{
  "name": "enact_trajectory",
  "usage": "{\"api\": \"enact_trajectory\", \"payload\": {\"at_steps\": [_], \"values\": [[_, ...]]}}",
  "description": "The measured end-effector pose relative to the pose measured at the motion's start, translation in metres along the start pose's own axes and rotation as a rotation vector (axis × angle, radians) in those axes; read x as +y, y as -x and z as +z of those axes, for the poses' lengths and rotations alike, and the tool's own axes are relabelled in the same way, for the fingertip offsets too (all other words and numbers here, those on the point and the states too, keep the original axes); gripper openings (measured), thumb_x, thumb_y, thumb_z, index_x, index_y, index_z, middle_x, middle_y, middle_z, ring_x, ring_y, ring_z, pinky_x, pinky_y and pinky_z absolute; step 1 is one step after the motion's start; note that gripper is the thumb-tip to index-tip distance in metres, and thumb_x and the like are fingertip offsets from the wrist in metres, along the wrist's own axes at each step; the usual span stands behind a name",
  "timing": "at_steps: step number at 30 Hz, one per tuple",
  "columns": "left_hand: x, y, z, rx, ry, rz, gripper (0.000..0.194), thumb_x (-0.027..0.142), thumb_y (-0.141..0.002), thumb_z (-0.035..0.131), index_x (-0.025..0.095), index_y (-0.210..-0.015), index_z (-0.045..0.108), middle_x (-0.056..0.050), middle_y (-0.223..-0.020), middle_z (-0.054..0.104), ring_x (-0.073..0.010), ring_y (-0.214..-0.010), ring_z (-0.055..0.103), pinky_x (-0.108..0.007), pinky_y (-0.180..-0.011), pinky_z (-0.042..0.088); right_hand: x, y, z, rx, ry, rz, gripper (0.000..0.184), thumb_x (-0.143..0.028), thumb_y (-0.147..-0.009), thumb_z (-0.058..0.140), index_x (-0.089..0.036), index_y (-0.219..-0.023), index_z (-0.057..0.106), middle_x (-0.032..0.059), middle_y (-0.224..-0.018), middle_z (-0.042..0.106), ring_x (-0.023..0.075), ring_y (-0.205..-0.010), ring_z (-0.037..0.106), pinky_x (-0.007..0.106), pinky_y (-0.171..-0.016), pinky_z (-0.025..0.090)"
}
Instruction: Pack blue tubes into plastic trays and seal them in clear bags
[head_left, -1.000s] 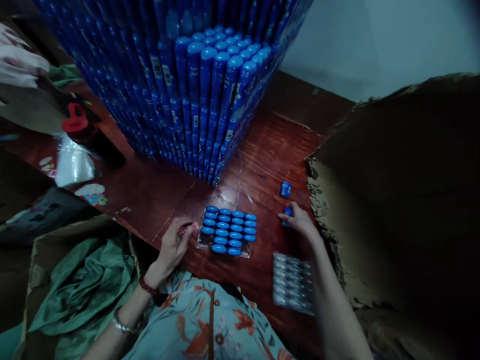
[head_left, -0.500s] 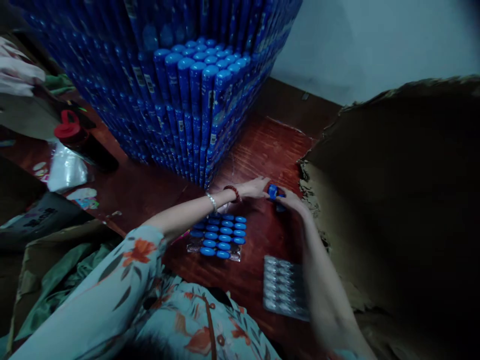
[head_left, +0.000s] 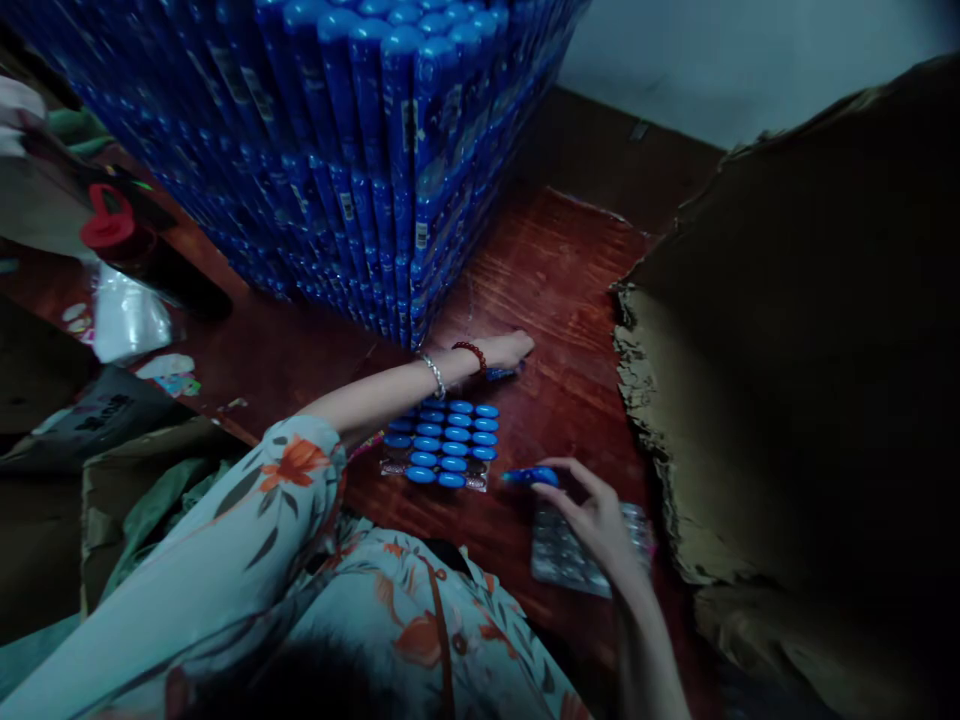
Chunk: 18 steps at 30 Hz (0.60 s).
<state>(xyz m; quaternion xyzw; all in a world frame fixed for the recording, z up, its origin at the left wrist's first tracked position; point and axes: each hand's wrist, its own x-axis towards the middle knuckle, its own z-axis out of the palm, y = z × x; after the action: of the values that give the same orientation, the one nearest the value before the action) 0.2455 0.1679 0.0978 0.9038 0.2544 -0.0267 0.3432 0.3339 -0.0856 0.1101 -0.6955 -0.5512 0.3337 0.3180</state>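
Half a second ago both your hands met at one small blue tube; now your right hand (head_left: 596, 515) has drawn back, pinching a blue tube (head_left: 531, 477) beside the filled tray (head_left: 442, 445). Your left hand (head_left: 504, 350) lies flat on the counter (head_left: 570, 300), grip hidden. That stretched forearm could sweep the tray's caps or nudge the blue stack (head_left: 390, 150).

Person seen from above. The garment (head_left: 360, 610) is pale blue-green cloth printed with orange-red flowers and dark leaves; its loose sleeve (head_left: 247, 520) ends near the left elbow, and a dark strap (head_left: 442, 640) runs down the front. The left wrist carries a silver chain bracelet (head_left: 433, 373) and a red bead bracelet (head_left: 471, 351). The right forearm (head_left: 645, 640) is bare.
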Motion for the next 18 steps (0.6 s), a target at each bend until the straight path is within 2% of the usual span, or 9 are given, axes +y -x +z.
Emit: {"api": "enact_trajectory", "payload": {"at_steps": [2,4,7,8,10,13,15,18], "values": [[0.001,0.017,-0.010,0.074,-0.030,0.018,0.017,0.008,-0.076,0.055,0.007,-0.091,0.063,-0.013,-0.099,0.064,-0.0210,-0.095,0.056,-0.030,-0.085,0.044,-0.007,0.011,0.021,0.071,0.038,-0.139,0.021,-0.036,-0.083,0.057,-0.019,-0.094,0.063,0.0047,-0.088,0.066,0.0180,-0.082,0.062,0.029,-0.074,0.050],[0.006,0.045,-0.022,0.204,-0.018,0.079,0.017,0.010,-0.080,0.052,0.008,-0.094,0.062,-0.012,-0.101,0.063,-0.0203,-0.097,0.055,-0.031,-0.089,0.042,-0.010,0.015,0.040,0.090,0.148,-0.283,0.020,-0.026,-0.088,0.048,-0.020,-0.103,0.062,0.0056,-0.094,0.065,0.0171,-0.086,0.061,0.029,-0.076,0.050],[0.017,0.106,-0.036,0.493,0.144,0.203,0.015,0.015,-0.083,0.053,0.012,-0.095,0.061,-0.007,-0.095,0.064,-0.0165,-0.091,0.057,-0.029,-0.085,0.044,-0.013,0.014,0.055,0.036,0.490,-0.433,0.033,-0.012,-0.088,0.038,-0.019,-0.114,0.058,0.0075,-0.098,0.064,0.0182,-0.087,0.060,0.030,-0.077,0.048],[0.020,0.131,-0.038,0.576,0.230,0.204,0.014,0.016,-0.083,0.054,0.013,-0.095,0.061,-0.006,-0.094,0.064,-0.0152,-0.089,0.058,-0.028,-0.083,0.045,-0.016,0.012,0.056,0.017,0.624,-0.457,0.036,-0.009,-0.087,0.037,-0.018,-0.114,0.058,0.0082,-0.097,0.064,0.0190,-0.085,0.059,0.031,-0.076,0.047],[0.022,0.180,-0.036,0.709,0.377,0.107,0.015,0.021,-0.082,0.057,0.014,-0.095,0.062,-0.004,-0.093,0.065,-0.0144,-0.087,0.060,-0.027,-0.081,0.046,-0.025,0.007,0.057,-0.036,0.841,-0.491,0.039,-0.005,-0.084,0.036,-0.016,-0.113,0.059,0.0092,-0.093,0.065,0.0200,-0.080,0.058,0.032,-0.072,0.044],[0.014,0.242,-0.019,0.869,0.555,-0.139,0.019,0.026,-0.075,0.066,0.015,-0.091,0.064,-0.002,-0.088,0.066,-0.0143,-0.082,0.061,-0.026,-0.077,0.048,-0.041,-0.004,0.060,-0.184,0.981,-0.540,0.037,-0.002,-0.081,0.038,-0.017,-0.106,0.061,0.0094,-0.090,0.065,0.0201,-0.077,0.056,0.032,-0.069,0.040],[0.005,0.270,-0.001,0.928,0.664,-0.292,0.021,0.027,-0.072,0.069,0.015,-0.088,0.065,-0.002,-0.083,0.066,-0.0134,-0.075,0.061,-0.025,-0.071,0.049,-0.050,-0.010,0.063,-0.257,1.019,-0.543,0.033,-0.001,-0.079,0.041,-0.016,-0.100,0.062,0.0095,-0.086,0.064,0.0204,-0.075,0.056,0.033,-0.067,0.038],[-0.004,0.289,0.032,0.955,0.776,-0.430,0.025,0.029,-0.070,0.070,0.014,-0.089,0.064,0.000,-0.074,0.065,-0.0111,-0.063,0.058,-0.022,-0.061,0.048,-0.054,-0.015,0.066,-0.282,1.075,-0.530,0.029,-0.001,-0.079,0.041,-0.016,-0.092,0.063,0.0093,-0.081,0.063,0.0203,-0.072,0.056,0.032,-0.064,0.036]]}}
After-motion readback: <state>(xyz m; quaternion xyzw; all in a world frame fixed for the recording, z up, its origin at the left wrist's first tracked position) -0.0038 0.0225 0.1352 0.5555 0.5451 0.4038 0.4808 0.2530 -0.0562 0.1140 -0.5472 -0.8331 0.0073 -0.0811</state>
